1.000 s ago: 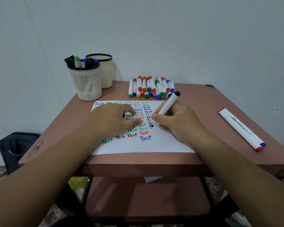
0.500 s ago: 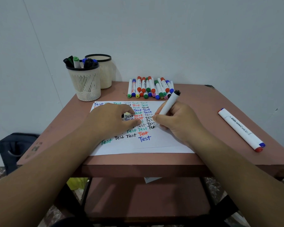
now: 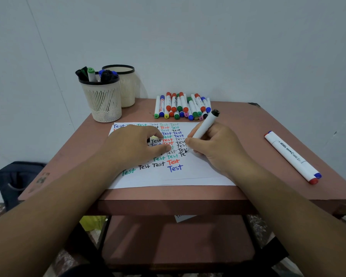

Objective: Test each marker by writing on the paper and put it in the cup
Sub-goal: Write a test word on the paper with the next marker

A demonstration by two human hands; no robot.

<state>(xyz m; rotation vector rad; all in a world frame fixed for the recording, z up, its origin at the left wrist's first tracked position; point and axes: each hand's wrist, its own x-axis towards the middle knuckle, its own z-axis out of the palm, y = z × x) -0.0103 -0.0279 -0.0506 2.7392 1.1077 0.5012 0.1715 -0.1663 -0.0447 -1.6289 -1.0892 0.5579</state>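
On the pinkish-brown table (image 3: pixel 238 116) lies a white sheet of paper (image 3: pixel 198 172), its near edge running almost to the table's front edge. Rows of the word "Test" in blue, green, red and black cover its far and middle part, and the lowest black word reads only "Te". The right hand (image 3: pixel 214 144) pinches a white marker (image 3: pixel 204 127) between thumb and curled fingers, the black tip touching the paper just beside that unfinished word, the black rear end tilted up and away toward the right. The left hand (image 3: pixel 136 146) rests on the paper with its fingers bent, the fingertips pressing the sheet near the middle rows; something small and dark shows under the palm, but I cannot tell what it is or whether the fingers hold it. Beyond the paper, a heap of markers (image 3: pixel 182 105) with red, green, blue and other coloured caps lies near the far edge, close to the wall. At the far left corner stands a cream slotted cup (image 3: pixel 103 100) holding several markers, capped ends up, with a second cup (image 3: pixel 126 86) of the same kind just behind it. Two long white markers (image 3: pixel 292 156) lie side by side near the right edge, well apart from the paper. Bare tabletop shows between the paper and those two markers, and a narrower strip left of the sheet.
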